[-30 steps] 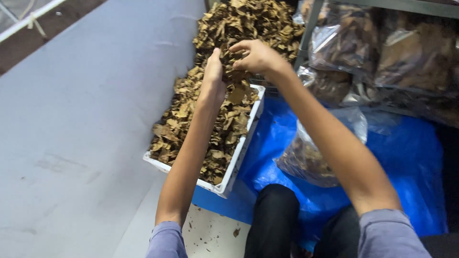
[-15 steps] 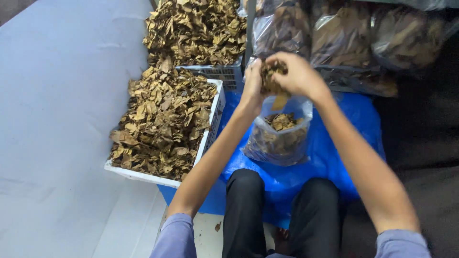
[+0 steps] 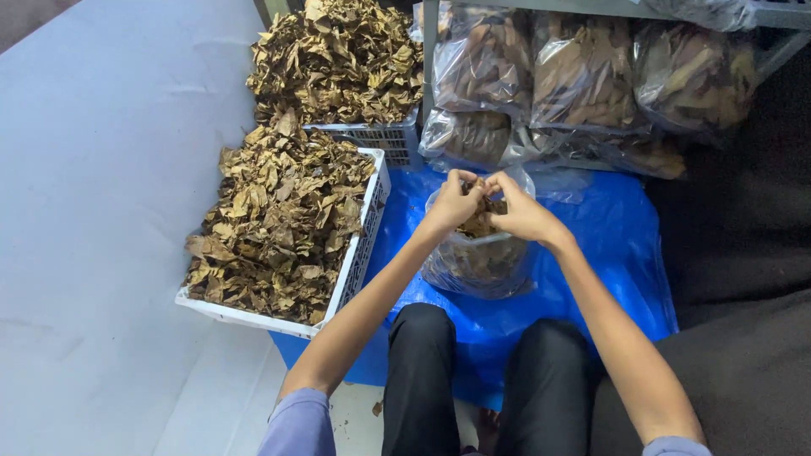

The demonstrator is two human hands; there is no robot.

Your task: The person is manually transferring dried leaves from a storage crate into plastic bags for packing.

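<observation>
At frame centre, your left hand point(image 3: 454, 203) and right hand point(image 3: 522, 213) meet over the mouth of a clear bag point(image 3: 478, 262). Both grips are closed narrow on one clump of dried leaves point(image 3: 480, 211), fingertips facing each other. The clump sits right at the bag opening, so loose fragments would fall inside rather than onto the sheet.

The bag stands upright on a blue sheet point(image 3: 608, 253), just above your knees point(image 3: 422, 338) in the frame and partly filled with the same brown leaves. Its soft wall slumps outward at the base, which appears to keep it standing without support.

Left of centre, a white crate point(image 3: 359, 253) lies heaped with leaves, its long side just beside the bag, within reach of your left arm. A second crate point(image 3: 380, 135), also heaped, sits at upper centre, touching the far end of the first.

Across the upper right of the frame, filled bags point(image 3: 583, 76) are stacked together on and against a metal rack point(image 3: 760, 17), apart from the bag in your hands. Pale floor point(image 3: 93, 211) fills the left of the frame.
</observation>
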